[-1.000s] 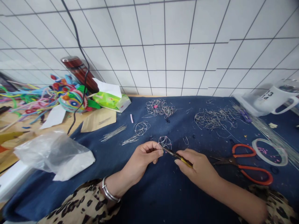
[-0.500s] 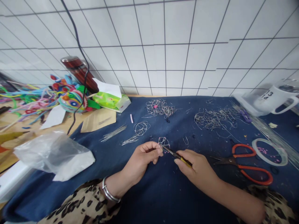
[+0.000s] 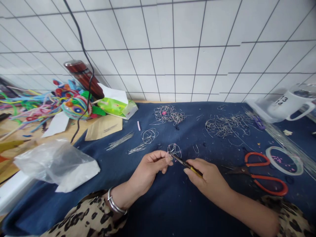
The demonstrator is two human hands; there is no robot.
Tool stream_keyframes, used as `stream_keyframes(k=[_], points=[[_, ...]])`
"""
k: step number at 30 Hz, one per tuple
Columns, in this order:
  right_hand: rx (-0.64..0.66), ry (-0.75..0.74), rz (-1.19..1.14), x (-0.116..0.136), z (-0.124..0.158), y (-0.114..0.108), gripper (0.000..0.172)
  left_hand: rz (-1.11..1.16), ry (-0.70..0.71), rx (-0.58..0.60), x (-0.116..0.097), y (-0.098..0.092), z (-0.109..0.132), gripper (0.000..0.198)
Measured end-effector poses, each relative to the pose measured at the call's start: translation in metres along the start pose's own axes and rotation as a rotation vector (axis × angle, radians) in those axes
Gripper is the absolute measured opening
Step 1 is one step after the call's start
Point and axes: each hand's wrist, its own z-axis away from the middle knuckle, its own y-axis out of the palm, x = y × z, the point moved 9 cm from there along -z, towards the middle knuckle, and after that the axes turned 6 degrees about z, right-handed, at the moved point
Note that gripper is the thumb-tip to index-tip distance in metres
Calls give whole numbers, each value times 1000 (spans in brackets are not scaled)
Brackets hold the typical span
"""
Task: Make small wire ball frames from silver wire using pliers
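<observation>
My left hand (image 3: 150, 166) is closed in a pinch on a small wire flower (image 3: 174, 149) held just above the blue cloth (image 3: 158, 204). My right hand (image 3: 207, 176) is wrapped round thin pliers (image 3: 184, 162) with a yellow handle. The pliers' tip meets the wire piece at my left fingertips. A finished wire flower (image 3: 149, 135) and a bundle of straight wires (image 3: 120, 141) lie just beyond my left hand.
Orange-handled scissors (image 3: 259, 172) and a tape roll (image 3: 283, 160) lie to the right. Tangled wire (image 3: 225, 125) and more wire flowers (image 3: 169, 114) sit further back. A white mug (image 3: 290, 102) is far right; a plastic bag (image 3: 56, 163), tissue pack (image 3: 116, 105) and colourful pipe cleaners (image 3: 37, 105) are left.
Both hands stay in place; the wire flower turns slightly between my left fingers as the pliers' tip works on it.
</observation>
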Motion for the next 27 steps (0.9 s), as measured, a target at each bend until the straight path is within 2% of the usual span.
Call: stream_keyframes(k=[15, 18, 24, 27], points=[[-22, -37, 119, 0, 2, 0, 22, 54, -38, -6, 4, 1, -1, 12], [-50, -87, 184, 5, 2, -3, 24, 83, -54, 0, 6, 0, 0, 12], [-203, -253, 453, 19, 5, -13, 27, 131, -82, -13, 9, -1, -1, 11], [-219, -300, 535, 23, 7, -13, 27, 129, -81, -17, 9, -1, -1, 11]])
